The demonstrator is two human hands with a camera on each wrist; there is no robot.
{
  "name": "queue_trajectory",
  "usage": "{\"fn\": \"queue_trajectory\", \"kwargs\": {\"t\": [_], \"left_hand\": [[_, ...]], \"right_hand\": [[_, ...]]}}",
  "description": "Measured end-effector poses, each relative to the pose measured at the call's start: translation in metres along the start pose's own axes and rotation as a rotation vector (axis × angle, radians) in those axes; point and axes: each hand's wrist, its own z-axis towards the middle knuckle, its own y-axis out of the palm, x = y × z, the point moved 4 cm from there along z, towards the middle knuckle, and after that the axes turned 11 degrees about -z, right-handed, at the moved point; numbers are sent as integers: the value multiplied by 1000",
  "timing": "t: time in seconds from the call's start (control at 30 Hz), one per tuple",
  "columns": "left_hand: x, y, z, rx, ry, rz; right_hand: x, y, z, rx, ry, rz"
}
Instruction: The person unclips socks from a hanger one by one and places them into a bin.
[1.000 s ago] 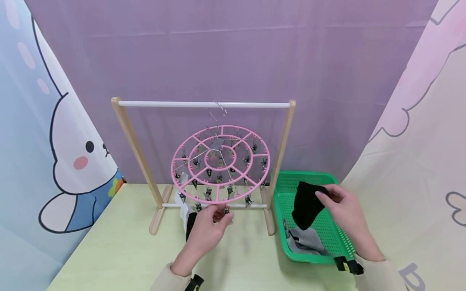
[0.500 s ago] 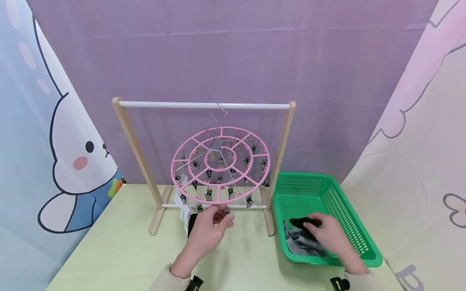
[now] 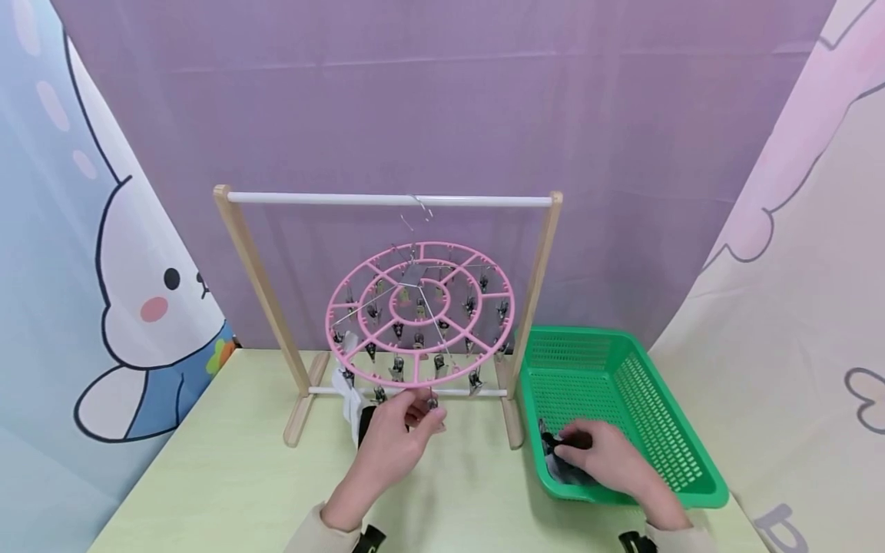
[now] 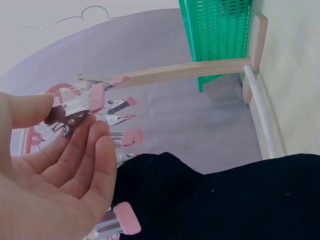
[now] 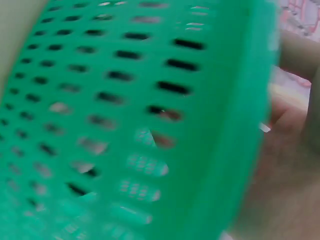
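Observation:
In the head view my left hand (image 3: 396,434) is at the front rim of a pink round clip hanger (image 3: 413,382). The left wrist view shows its thumb and fingers pinching a metal clip (image 4: 75,107) with pink tips. Black fabric (image 4: 210,200) hangs close beside this hand. My right hand (image 3: 611,459) is down inside the green basket (image 3: 625,384), pinching a black sock (image 3: 579,440) over grey cloth (image 3: 568,470). The basket wall hides most of that hand in the right wrist view, and its fingertips are partly covered.
The hanger hooks onto the white bar (image 3: 318,199) of a wooden-legged rack (image 3: 259,288) on the pale table (image 3: 207,476). Several other clips dangle around its rings. A white cloth piece (image 3: 351,399) hangs at its left. A purple curtain (image 3: 442,115) stands behind.
My right hand has lowered the black sock from above the basket onto the grey cloth and shifted left. The left hand has stayed at the clip.

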Motion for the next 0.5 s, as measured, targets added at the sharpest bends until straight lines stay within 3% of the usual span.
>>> {"fn": "queue_trajectory", "kwargs": {"t": [0.17, 0.5], "left_hand": [[0, 0, 0, -6, 8, -5], [3, 0, -1, -3, 14, 6]], "right_hand": [[-27, -7, 1, 70, 1, -5], [-77, -4, 8, 156, -167, 57]]}}
